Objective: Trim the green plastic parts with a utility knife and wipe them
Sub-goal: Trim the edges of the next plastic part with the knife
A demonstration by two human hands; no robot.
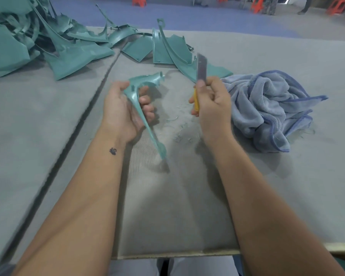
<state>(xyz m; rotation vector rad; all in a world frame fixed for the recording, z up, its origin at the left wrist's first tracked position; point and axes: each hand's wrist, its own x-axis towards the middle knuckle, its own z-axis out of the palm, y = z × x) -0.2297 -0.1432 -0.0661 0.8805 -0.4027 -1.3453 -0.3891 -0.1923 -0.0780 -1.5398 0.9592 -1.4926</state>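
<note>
On the grey felt-covered table (267, 186) the widest spread was taken up by a heap of green plastic parts (38, 42) piled at the far left, with a few more laid toward the middle, well apart from the hands. To the right a crumpled blue cloth (267, 108) was left lying just beside the right hand (211, 108). One slim green part (139, 108) was gripped by the left hand (124, 112), the fingers curled round its narrow stem, its broad end raised and its thin tail pointed down toward the table. A utility knife (199, 80) with a yellow handle was clasped in the right hand's closed fingers, its long blade extended upward and held clear of the part. Thin shavings (177, 134) were scattered on the felt between the hands. A slip could be judged likely: the blade was extended far, so it might flex or snap under pressure, and the left fingers were wrapped close to the edge to be trimmed
</note>
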